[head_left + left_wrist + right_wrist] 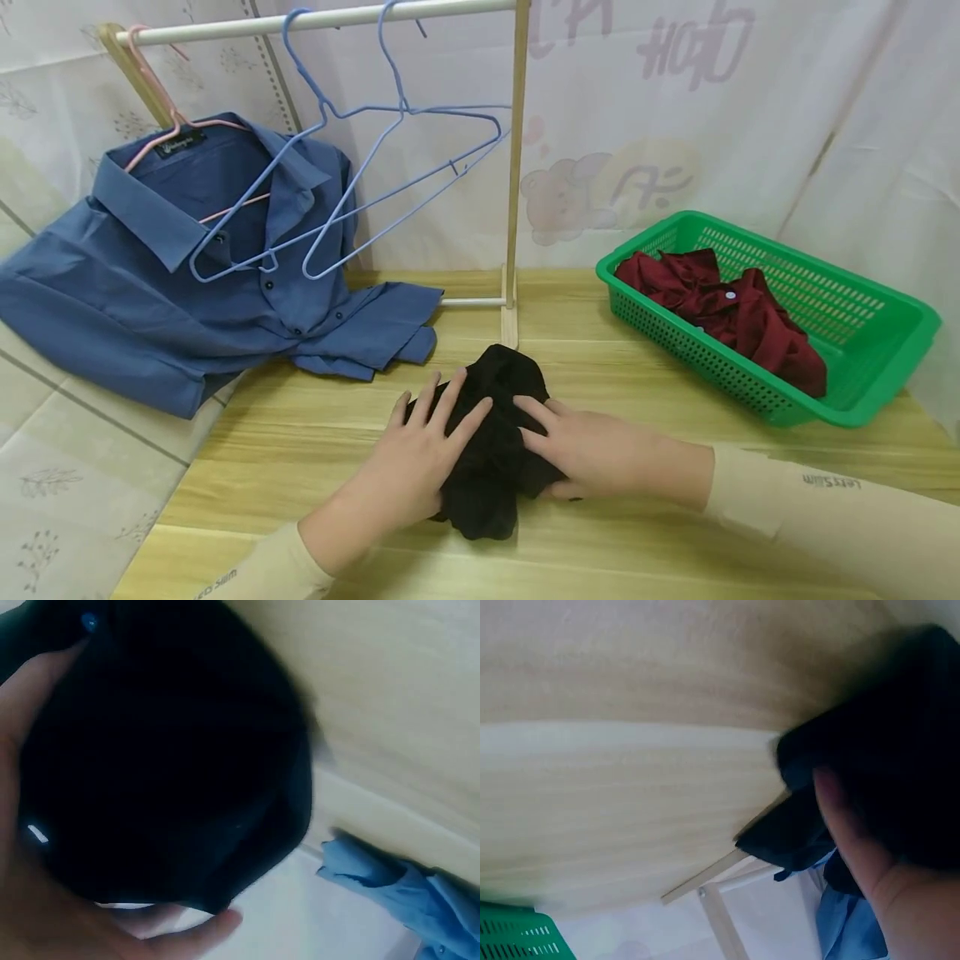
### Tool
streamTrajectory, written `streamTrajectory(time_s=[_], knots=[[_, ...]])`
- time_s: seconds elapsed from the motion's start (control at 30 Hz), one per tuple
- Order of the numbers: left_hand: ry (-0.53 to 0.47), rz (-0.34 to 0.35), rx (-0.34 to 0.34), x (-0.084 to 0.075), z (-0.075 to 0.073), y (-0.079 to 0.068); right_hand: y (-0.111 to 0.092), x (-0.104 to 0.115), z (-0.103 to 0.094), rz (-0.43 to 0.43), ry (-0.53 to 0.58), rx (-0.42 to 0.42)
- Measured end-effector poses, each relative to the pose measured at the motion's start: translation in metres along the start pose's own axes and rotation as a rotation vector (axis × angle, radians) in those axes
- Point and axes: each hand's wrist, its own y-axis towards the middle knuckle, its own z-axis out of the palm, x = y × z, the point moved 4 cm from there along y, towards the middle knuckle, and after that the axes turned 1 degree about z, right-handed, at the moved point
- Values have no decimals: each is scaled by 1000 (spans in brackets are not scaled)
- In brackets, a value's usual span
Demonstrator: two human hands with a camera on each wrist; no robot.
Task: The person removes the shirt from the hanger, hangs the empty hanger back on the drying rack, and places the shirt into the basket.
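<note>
Table (637, 550): wood-grained, under both hands
Rack (519, 167): behind the work, bearing a blue shirt (161, 250)
Green basket (903, 350): to the right, with maroon cloth (750, 333) inside
Black garment (487, 462): on the table between the hands, near the rack's foot; its layers could twist or bunch, I judge, since it lies heaped with its edges hard to find; it looks dark, soft and crumpled, deep folds losing all detail
Left hand (416, 467): fingers spread wide over the cloth
Right hand (596, 450): touching its side; whether it pinches, I cannot tell
Button (89, 622): small, bluish, at the upper left in the left wrist view
</note>
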Motion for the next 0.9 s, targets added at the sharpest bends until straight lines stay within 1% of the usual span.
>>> streamTrajectory(time_s=[0.07, 0.17, 0.27, 0.37, 0.47, 0.6, 0.7, 0.8, 0.9], knots=[[-3, -24, 44, 1, 3, 0, -1, 1, 1, 14, -13, -36], [-6, -24, 86, 1, 7, 0, -3, 3, 1, 32, 1, -108], [5, -20, 89, 1, 9, -1, -4, 4, -1, 47, 37, -168], [20, -10, 80, 0, 9, -1, -4, 4, -3, 62, 61, -188], [22, -4, 77, 1, 9, -1, -3, 4, -6, 61, 8, -169], [18, 4, 77, 3, 10, -1, -3, 3, -7, 4, -135, -162], [12, 24, 87, 5, 11, -2, -3, 2, -5, -46, -213, -184], [-4, 44, 117, 4, 11, -2, -4, 0, -2, -82, -243, -204], [-4, 59, 147, 2, 11, -1, -4, 0, -1, -100, -255, -207]])
